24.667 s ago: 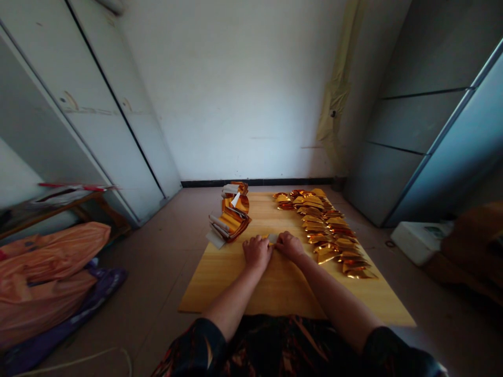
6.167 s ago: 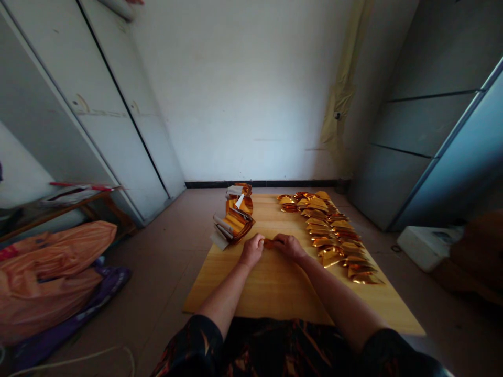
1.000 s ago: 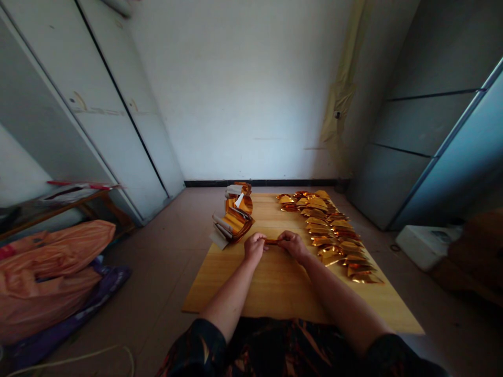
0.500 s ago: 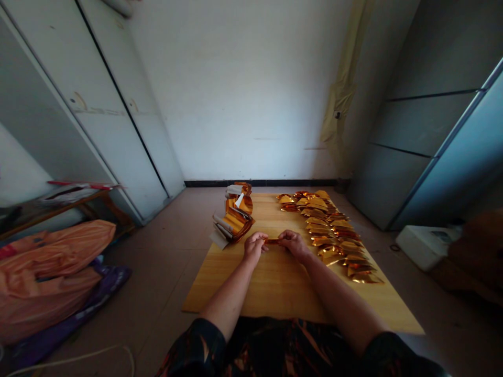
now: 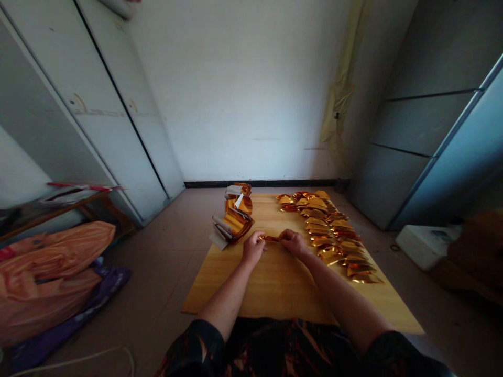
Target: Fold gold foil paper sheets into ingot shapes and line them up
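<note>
My left hand (image 5: 253, 246) and my right hand (image 5: 291, 242) meet over the middle of a wooden board (image 5: 283, 285) on the floor. Between their pinched fingertips they hold a small folded strip of gold foil paper (image 5: 270, 238), one end in each hand. A stack of unfolded gold foil sheets (image 5: 233, 219) lies just beyond my left hand. To the right of my right hand runs a long row of folded gold paper pieces (image 5: 334, 238), several in number.
White cabinet doors (image 5: 98, 120) stand at the left, grey panels (image 5: 432, 131) at the right. Orange and purple plastic bags (image 5: 51, 272) lie on the floor at left beside a low wooden shelf (image 5: 74, 201). A white box (image 5: 422, 243) sits on the floor at right.
Over the last second both hands stay in place on the gold strip, working it slightly between the fingertips. The stack and the row have not moved.
</note>
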The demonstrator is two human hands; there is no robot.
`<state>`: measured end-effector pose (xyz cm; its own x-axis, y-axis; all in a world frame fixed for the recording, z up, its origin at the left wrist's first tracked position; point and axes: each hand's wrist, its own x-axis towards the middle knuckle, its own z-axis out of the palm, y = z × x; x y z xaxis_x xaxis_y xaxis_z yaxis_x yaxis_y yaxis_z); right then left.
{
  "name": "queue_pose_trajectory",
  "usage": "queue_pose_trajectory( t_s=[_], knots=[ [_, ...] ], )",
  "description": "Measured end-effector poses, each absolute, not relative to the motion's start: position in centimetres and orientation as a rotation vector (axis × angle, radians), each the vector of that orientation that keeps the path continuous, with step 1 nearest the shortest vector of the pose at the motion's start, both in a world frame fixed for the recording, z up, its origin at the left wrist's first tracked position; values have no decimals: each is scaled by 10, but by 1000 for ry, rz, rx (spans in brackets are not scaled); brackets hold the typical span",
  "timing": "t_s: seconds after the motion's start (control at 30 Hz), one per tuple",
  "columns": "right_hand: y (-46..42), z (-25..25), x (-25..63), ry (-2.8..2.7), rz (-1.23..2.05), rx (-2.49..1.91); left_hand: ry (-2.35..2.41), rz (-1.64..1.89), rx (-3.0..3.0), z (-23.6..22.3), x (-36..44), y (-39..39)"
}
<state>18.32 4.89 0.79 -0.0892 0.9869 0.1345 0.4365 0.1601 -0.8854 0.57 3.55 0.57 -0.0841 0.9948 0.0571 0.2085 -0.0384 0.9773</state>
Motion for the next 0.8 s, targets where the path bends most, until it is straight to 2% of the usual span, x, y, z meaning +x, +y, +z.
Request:
queue_pose_trajectory(
  t_s=[0.2,0.8],
  knots=[
    [51,5,187,-1766,686,-1395,1385,1223,1290,6,7,36],
    [49,0,188,-1697,602,-1417,1419,1276,1414,-6,8,40]
  ],
)
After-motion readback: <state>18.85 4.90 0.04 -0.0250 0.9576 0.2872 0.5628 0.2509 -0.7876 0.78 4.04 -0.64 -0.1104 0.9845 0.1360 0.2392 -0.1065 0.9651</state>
